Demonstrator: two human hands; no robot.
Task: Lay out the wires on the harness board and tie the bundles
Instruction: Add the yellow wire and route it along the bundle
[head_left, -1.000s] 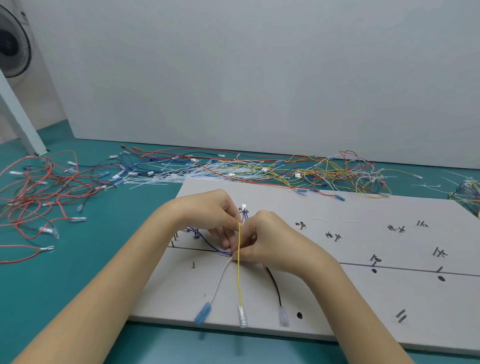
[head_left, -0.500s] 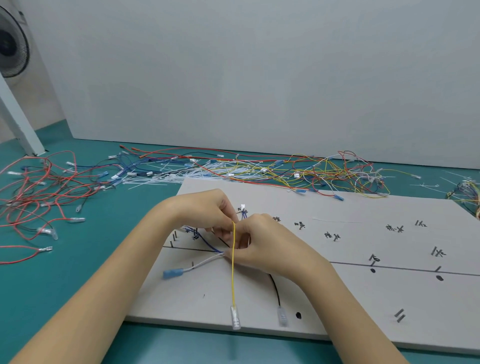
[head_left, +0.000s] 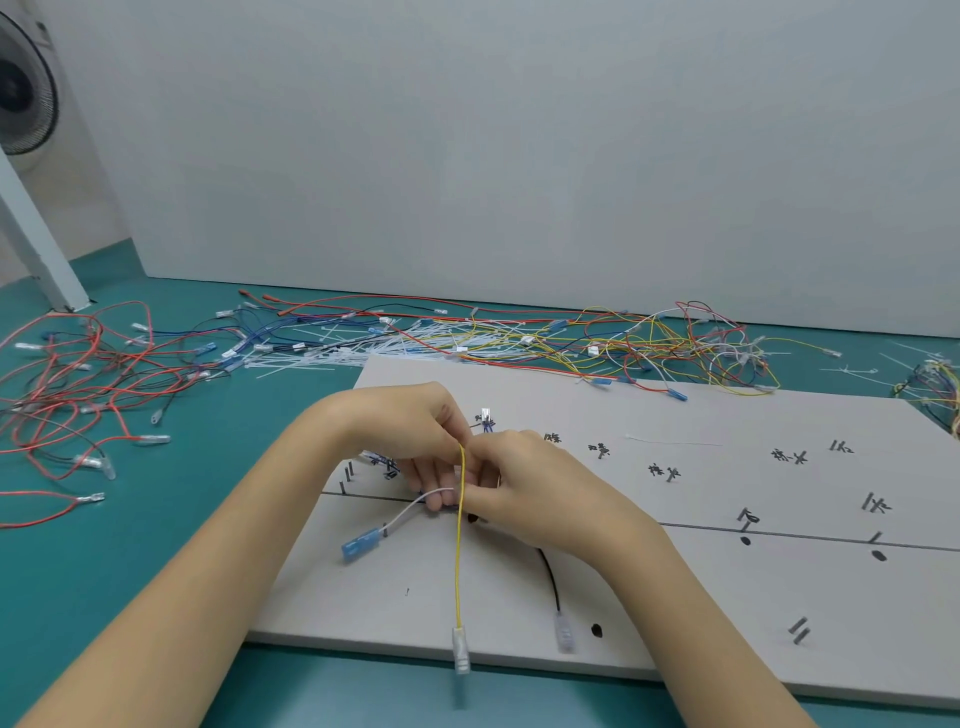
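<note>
The grey harness board (head_left: 675, 587) lies on the teal table, marked with a black line, pegs and labels. My left hand (head_left: 410, 431) and my right hand (head_left: 530, 488) meet over its left part, fingers curled and pinching a small wire bundle. A yellow wire (head_left: 458, 561) hangs from the pinch down to a clear terminal at the board's front edge. A white wire with a blue terminal (head_left: 361, 543) points left from under my fingers. A black wire (head_left: 550, 577) runs from under my right hand to a clear terminal. A small white connector (head_left: 485, 414) stands just behind my fingers.
Loose red wires (head_left: 67, 395) spread over the table at the left. A tangle of yellow, red and blue wires (head_left: 649, 343) and white cable ties (head_left: 332, 353) lies behind the board. A fan (head_left: 21, 88) stands at the far left; a white wall is behind.
The white wire with the blue terminal swung from hanging down toward me to pointing left. The yellow wire shifted slightly left. Both hands stayed together on the bundle.
</note>
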